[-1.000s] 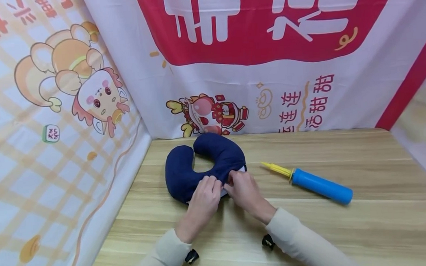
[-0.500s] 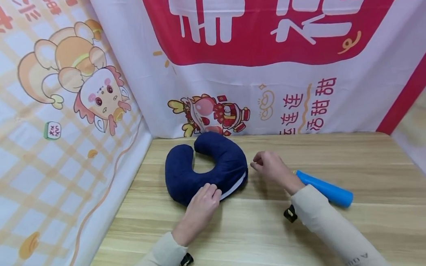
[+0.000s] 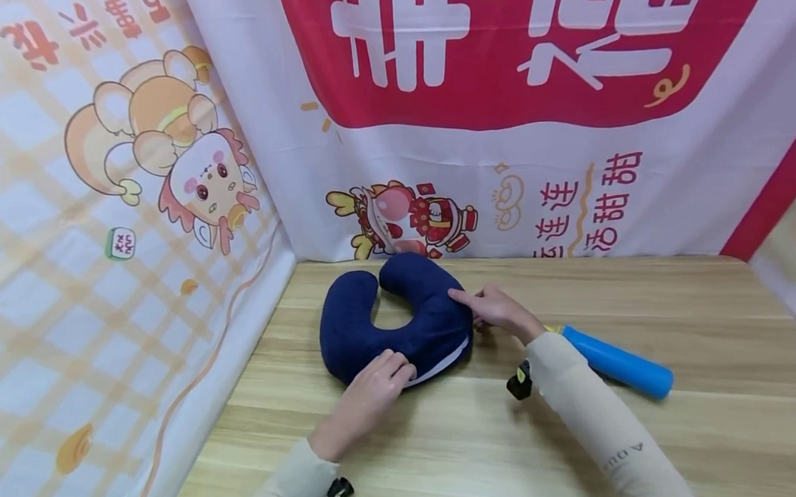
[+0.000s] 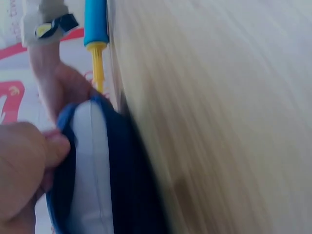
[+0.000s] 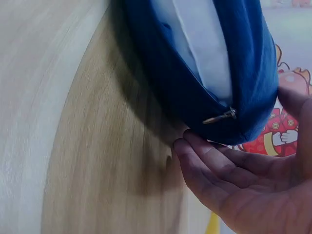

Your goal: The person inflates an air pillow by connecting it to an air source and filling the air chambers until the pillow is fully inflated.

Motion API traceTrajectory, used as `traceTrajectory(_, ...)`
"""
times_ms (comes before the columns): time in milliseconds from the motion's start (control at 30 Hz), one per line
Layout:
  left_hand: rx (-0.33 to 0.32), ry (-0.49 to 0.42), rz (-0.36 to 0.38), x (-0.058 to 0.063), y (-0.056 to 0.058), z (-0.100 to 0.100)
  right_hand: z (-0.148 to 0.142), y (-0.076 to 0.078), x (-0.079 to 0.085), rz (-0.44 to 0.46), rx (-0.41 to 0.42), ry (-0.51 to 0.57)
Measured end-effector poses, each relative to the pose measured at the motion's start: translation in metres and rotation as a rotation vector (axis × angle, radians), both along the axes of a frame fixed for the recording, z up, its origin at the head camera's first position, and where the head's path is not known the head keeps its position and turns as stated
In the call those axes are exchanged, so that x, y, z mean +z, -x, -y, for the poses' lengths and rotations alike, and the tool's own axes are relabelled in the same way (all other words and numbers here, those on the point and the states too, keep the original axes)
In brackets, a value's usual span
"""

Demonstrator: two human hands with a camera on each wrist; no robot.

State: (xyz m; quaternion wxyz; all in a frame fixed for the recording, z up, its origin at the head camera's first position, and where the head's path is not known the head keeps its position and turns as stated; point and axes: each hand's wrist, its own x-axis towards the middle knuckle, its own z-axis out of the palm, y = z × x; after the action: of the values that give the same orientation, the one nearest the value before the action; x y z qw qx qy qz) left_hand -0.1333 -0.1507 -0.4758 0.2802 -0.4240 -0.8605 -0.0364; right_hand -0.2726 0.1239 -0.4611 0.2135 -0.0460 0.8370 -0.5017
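A dark blue U-shaped neck pillow (image 3: 403, 332) lies on the table, its unzipped opening facing front right. White lining (image 4: 92, 161) shows in the gap, and a metal zipper pull (image 5: 220, 117) hangs at the opening's end in the right wrist view. My left hand (image 3: 372, 391) pinches the cover's edge beside the opening between thumb and fingers. At the pillow's right end is my right hand (image 3: 501, 310), thumb against the upper side and relaxed fingers along the lower edge. In the right wrist view its fingertips (image 5: 187, 141) lie close below the fabric.
To the right lies a hand pump with a blue barrel (image 3: 620, 360); its yellow nozzle (image 4: 99, 68) is mostly behind my right forearm in the head view. Printed cloths form the back wall (image 3: 487, 144) and left wall (image 3: 188, 292) around the wooden table (image 3: 445, 458).
My right hand has left the opening, moved right off the pillow, then come back to its right end. The opening shows wider. My left hand stays at the cover's edge.
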Motion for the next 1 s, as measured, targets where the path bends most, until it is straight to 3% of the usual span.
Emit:
traceTrajectory(200, -0.143, -0.034, 0.097, 0.005, 0.004, 0.023, -0.004, -0.007, 0.000, 0.056, -0.003, -0.016)
traceTrajectory(400, -0.205, -0.040, 0.050, 0.013, 0.012, 0.045, -0.005, -0.036, 0.007, 0.084, -0.086, -0.038)
traceTrajectory(500, -0.242, -0.038, 0.018, 0.016, 0.023, 0.059, -0.006, -0.057, 0.012, 0.054, -0.086, -0.087)
traceTrajectory(600, -0.261, -0.038, -0.015, 0.017, 0.039, 0.074, -0.005, -0.077, 0.016, 0.030, -0.033, -0.137)
traceTrajectory(700, -0.228, -0.039, -0.020, 0.016, 0.058, 0.087, -0.003, -0.091, 0.019, -0.012, 0.034, -0.155)
traceTrajectory(833, -0.159, -0.015, 0.008, 0.015, 0.072, 0.097, 0.000, -0.101, 0.017, -0.205, 0.122, -0.217)
traceTrajectory(900, -0.126, -0.006, 0.033, 0.016, 0.067, 0.099, 0.000, -0.106, 0.015, -0.398, 0.194, -0.292)
traceTrajectory(1000, -0.048, -0.060, 0.074, 0.020, 0.051, 0.093, -0.003, -0.111, 0.016, -0.779, 0.329, -0.419)
